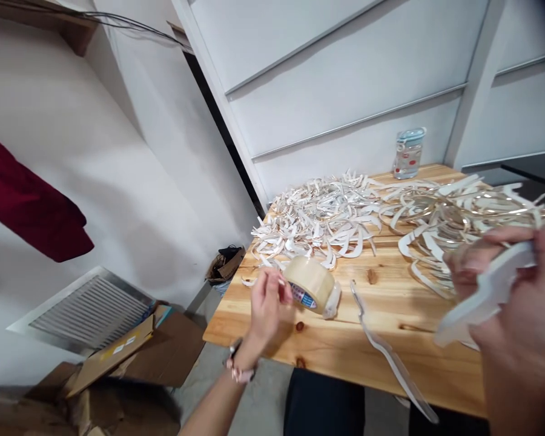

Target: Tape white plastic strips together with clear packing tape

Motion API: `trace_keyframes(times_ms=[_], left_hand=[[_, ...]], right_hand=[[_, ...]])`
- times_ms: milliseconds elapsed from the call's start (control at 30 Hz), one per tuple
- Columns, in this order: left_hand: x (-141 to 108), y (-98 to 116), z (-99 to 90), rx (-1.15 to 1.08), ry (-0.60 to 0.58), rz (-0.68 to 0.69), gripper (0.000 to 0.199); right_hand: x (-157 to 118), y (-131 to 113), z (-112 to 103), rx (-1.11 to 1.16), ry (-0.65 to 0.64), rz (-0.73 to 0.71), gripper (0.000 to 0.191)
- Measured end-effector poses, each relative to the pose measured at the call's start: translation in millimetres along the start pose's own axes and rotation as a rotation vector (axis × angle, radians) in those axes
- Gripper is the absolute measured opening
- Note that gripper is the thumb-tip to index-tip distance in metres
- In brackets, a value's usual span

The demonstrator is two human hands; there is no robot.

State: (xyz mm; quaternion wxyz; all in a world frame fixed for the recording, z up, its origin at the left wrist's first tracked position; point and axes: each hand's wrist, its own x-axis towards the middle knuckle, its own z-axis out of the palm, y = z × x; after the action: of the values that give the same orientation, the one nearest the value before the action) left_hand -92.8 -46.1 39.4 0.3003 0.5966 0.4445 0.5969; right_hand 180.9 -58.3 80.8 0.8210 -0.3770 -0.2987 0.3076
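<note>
My left hand (267, 297), with a band at the wrist, is at the table's left front. Its thumb and fingers are pressed together beside a large roll of clear tape (309, 280); whatever they pinch is too small to make out. At the right, close to the camera, my right hand (518, 321) is closed around a white curved plastic piece (476, 297), partly hidden by the fingers and blurred. A long, wavy clear plastic strip (390, 354) lies between the hands, its near end reaching past the table's front edge.
Many white curved strips (318, 212) are heaped at the back left of the wooden table (345, 357). More pieces with shiny gold-toned parts (449, 212) lie at the right. Behind them stands a clear jar with a blue lid (409, 154). Cardboard boxes (131, 399) sit on the floor left.
</note>
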Motion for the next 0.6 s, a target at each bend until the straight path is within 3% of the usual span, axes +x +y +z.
trace_keyframes(times_ms=[100,267,367,600], left_hand=[[44,-14,-20.7,0.128,0.087,0.048,0.044],[74,-47,-50.0,0.204,0.117,-0.044,0.036],[86,-62,-50.9,0.274,0.092,-0.067,0.033],[118,-85,-38.6,0.489,-0.09,-0.003,0.017]], right_hand=[[-1,5,4,0.069,-0.033,0.19,0.033],[0,6,2,0.061,-0.022,0.185,0.034],[2,7,-1,0.048,-0.107,0.183,0.031],[4,16,-14,-0.035,-0.2,0.12,0.031]])
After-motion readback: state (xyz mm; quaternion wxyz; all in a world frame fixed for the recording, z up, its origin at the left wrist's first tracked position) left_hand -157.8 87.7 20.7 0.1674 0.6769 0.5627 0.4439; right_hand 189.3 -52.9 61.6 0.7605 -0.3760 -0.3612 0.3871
